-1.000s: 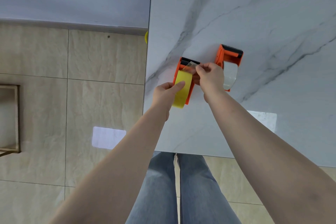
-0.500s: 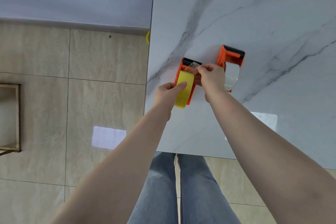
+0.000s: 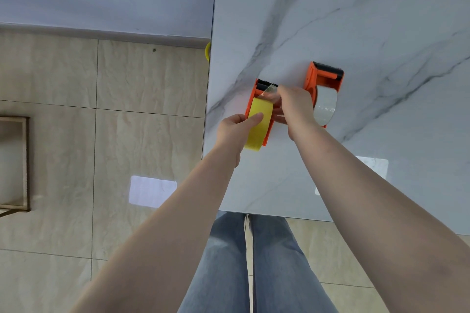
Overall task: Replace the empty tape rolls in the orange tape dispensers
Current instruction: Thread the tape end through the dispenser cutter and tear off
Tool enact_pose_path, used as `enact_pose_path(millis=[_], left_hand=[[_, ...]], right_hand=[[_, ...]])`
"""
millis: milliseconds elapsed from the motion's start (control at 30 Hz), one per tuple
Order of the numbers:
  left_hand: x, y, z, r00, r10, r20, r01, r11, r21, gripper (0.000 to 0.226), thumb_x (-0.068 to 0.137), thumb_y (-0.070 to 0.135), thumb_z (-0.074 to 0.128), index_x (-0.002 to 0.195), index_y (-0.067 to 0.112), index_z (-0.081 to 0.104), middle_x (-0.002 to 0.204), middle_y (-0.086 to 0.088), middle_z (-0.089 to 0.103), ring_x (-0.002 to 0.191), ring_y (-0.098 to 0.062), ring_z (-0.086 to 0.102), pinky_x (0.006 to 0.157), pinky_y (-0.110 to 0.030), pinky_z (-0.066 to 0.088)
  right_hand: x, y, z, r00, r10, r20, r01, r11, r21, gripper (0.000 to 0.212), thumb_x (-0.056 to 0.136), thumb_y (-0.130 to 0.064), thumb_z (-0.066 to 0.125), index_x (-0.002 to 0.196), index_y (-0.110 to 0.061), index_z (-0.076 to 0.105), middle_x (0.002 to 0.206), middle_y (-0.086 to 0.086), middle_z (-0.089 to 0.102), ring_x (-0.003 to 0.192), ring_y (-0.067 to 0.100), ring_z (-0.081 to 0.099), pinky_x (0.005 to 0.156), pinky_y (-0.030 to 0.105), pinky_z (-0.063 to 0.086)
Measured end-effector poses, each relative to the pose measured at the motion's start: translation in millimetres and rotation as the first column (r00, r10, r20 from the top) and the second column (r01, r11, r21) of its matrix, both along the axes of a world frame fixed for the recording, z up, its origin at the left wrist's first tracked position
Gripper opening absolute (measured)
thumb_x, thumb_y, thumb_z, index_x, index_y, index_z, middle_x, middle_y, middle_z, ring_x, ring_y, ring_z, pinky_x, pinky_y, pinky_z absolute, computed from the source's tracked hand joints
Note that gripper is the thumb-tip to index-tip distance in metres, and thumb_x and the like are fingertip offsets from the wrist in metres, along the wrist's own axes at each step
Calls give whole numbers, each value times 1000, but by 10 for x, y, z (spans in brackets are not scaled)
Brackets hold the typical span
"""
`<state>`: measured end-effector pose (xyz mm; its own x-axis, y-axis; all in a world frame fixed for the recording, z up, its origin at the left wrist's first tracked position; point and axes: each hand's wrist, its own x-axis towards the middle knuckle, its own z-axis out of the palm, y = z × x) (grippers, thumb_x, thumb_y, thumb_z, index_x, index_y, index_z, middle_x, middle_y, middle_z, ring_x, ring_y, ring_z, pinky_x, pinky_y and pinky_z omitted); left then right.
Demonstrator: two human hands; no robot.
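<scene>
Two orange tape dispensers sit on the white marble table point(image 3: 356, 33). The left dispenser point(image 3: 254, 94) carries a yellow tape roll point(image 3: 258, 132). My left hand point(image 3: 235, 128) grips that dispenser and roll, thumb pressed on the yellow tape. My right hand point(image 3: 295, 107) pinches the clear loose tape end point(image 3: 270, 90) and holds it just below the black toothed blade. The right dispenser point(image 3: 325, 79) stands untouched behind my right hand, with a clear tape roll point(image 3: 326, 107) in it.
The table's left edge runs just left of my left hand, with tiled floor point(image 3: 101, 134) beyond it. A yellow object point(image 3: 207, 51) peeks out past the table's left edge. A wooden frame point(image 3: 15, 162) stands on the floor at far left.
My right hand has drawn the tape end a little further up toward the blade. My left hand keeps its hold on the dispenser.
</scene>
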<state>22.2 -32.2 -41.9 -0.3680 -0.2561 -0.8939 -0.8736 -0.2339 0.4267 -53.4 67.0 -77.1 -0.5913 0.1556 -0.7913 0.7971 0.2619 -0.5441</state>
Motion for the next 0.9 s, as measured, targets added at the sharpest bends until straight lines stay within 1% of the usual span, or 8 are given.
enact_pose_path(millis=[67, 133, 200, 333, 433, 567, 800, 900], left_hand=[[2, -6, -2, 1000, 2, 4, -2, 1000, -5, 25, 84, 37, 72, 89, 15, 62, 86, 0, 61, 74, -14, 51, 61, -23, 38], [1, -14, 4, 1000, 6, 3, -6, 1000, -5, 24, 84, 36, 72, 90, 14, 62, 81, 2, 59, 74, -14, 50, 60, -22, 37], [0, -17, 11, 1000, 9, 1, -9, 1000, -1, 24, 85, 35, 72, 91, 14, 61, 77, 5, 57, 71, -11, 49, 59, -22, 36], [16, -2, 2, 1000, 13, -7, -13, 1000, -12, 25, 84, 35, 72, 94, 14, 62, 81, 4, 58, 72, -9, 49, 59, -22, 36], [29, 7, -10, 1000, 11, -11, -12, 1000, -24, 26, 84, 36, 72, 96, 14, 63, 84, 2, 60, 73, -10, 50, 59, -22, 37], [37, -11, -20, 1000, 21, -18, -22, 999, -28, 29, 84, 36, 72, 100, 13, 64, 88, 1, 61, 73, -10, 51, 59, -23, 37], [80, -12, -50, 1000, 25, -19, -26, 999, -42, 31, 82, 36, 74, 98, 11, 66, 89, -1, 63, 74, -13, 53, 59, -24, 39], [91, -18, -55, 1000, 10, -10, -10, 999, -41, 32, 81, 37, 74, 99, 12, 66, 91, -1, 64, 74, -12, 53, 58, -24, 38]], right_hand=[[3, -13, 1, 997, 64, -43, -62, 997, 48, 28, 71, -32, 52, 77, -7, 61, 80, 21, 69, 78, 34, 70, 79, 56, 58], [21, -22, 2, 991, 94, -96, -85, 992, 94, 21, 74, -34, 61, 67, -15, 53, 67, 7, 62, 68, 26, 63, 76, 49, 58], [31, -6, -17, 987, 87, -135, -70, 989, 126, 22, 79, -29, 70, 66, -21, 54, 65, 0, 60, 65, 23, 62, 69, 42, 57], [72, 57, -142, 998, -25, -51, 31, 993, 116, 13, 86, -13, 69, 78, -10, 59, 77, 9, 66, 69, 26, 67, 64, 36, 60], [117, 69, -192, 997, -80, 1, 80, 991, 103, 13, 84, -14, 71, 84, -3, 64, 95, 20, 71, 83, 35, 71, 75, 48, 61], [70, 66, -240, 990, -123, 69, 119, 991, 61, 22, 82, -10, 73, 97, 0, 61, 98, 19, 68, 84, 37, 71, 71, 49, 62], [25, 71, -331, 984, -114, 141, 108, 993, 45, 11, 78, 6, 63, 82, -4, 60, 92, 22, 68, 80, 38, 71, 64, 46, 62], [43, 90, -462, 996, -51, 66, 40, 986, 160, 15, 71, -9, 67, 84, -4, 61, 89, 20, 69, 81, 40, 70, 67, 52, 61]])
